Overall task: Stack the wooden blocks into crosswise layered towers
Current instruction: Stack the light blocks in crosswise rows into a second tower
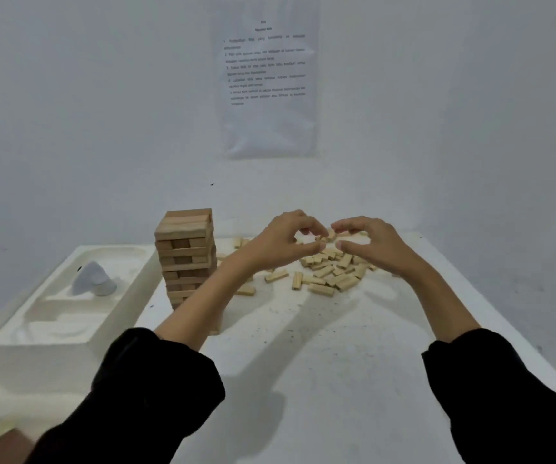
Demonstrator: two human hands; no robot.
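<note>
Two bare hands hover side by side above the far part of the desk (303, 363), their fingertips almost meeting over a heap of loose wooden blocks (332, 272). The left hand (280, 244) has its fingers curled toward the thumb, and the right hand (375, 244) is bent in a matching arc, with a gap between its forefinger and thumb. One small block (329, 234) shows right where the two sets of fingertips come near each other. I cannot tell whether either hand grips it or whether it merely lies in the heap behind them. The heap spreads across the far middle of the desk, toward the far right corner, with a few strays lying apart on its left side. The finished tower (186, 249) stands upright on the left part of the desk, its layers alternating between long sides and end faces. The left forearm crosses in front of its lower layers. Just beside the tower, along the desk's left edge, sits a white foam tray (69, 346) with a grey object (92, 279) resting in its far compartment. Black sleeves (142, 396) cover both arms from about mid-forearm back. A printed sheet (268, 82) hangs on the pale wall behind the desk, its text too blurred to read.
</note>
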